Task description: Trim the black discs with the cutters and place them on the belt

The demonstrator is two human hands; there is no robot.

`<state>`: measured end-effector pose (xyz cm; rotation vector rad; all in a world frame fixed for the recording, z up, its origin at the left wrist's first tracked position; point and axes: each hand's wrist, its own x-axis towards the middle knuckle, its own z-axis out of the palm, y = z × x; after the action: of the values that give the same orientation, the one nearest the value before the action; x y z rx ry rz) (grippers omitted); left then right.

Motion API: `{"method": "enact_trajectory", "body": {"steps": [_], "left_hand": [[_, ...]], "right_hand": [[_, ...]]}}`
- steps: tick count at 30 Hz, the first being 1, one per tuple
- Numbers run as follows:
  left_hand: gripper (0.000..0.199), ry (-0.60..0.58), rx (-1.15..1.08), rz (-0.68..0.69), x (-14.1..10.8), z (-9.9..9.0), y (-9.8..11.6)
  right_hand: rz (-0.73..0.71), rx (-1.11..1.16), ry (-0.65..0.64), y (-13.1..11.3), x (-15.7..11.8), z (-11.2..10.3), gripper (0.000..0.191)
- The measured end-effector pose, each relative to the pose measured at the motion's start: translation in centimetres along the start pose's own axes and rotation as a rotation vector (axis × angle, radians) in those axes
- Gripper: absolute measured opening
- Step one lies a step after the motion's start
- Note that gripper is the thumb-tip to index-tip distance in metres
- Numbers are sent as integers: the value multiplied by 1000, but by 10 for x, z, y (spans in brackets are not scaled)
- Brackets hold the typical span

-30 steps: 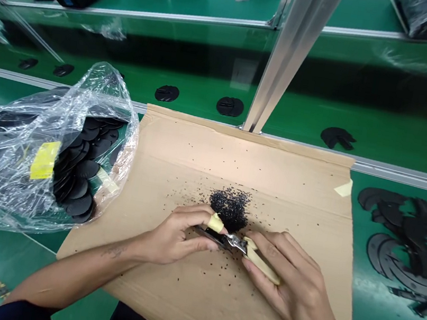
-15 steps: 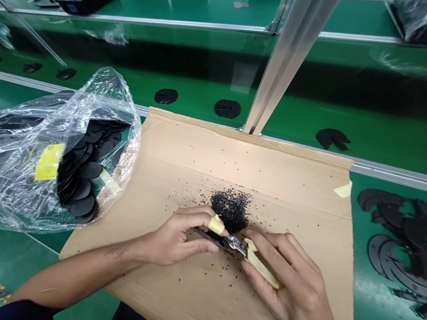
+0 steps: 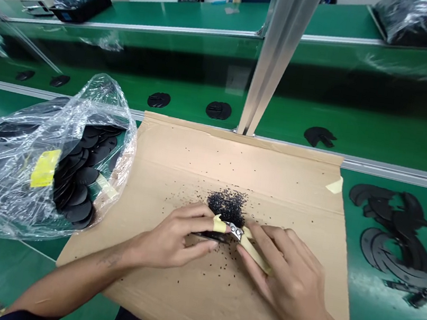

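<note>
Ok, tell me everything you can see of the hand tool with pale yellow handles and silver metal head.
The hand tool looks plier-like: a shiny metal head with round details and plastic-looking handles. It slants over the brown cardboard sheet, head toward upper left, handles partly hidden in the grip of the right hand. The head sits at the fingertips of the left hand, by a flat black piece; whether its jaws are shut is too small to tell.
</note>
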<state>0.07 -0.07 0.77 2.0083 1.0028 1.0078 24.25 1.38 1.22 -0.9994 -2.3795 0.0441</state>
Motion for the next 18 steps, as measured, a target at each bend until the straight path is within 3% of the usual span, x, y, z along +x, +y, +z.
{"method": "enact_trajectory", "body": {"steps": [3, 5, 10, 18], "left_hand": [[27, 42, 169, 46, 0, -2, -5], [24, 99, 229, 49, 1, -5, -9], [21, 150, 110, 36, -1, -6, -11], [41, 161, -157, -93, -7, 7, -5]], "right_hand": [[22, -4, -9, 1, 0, -1, 26], [62, 118, 7, 3, 0, -3, 25], [41, 498, -66, 2, -3, -1, 23], [-58, 341, -55, -7, -4, 7, 24]]}}
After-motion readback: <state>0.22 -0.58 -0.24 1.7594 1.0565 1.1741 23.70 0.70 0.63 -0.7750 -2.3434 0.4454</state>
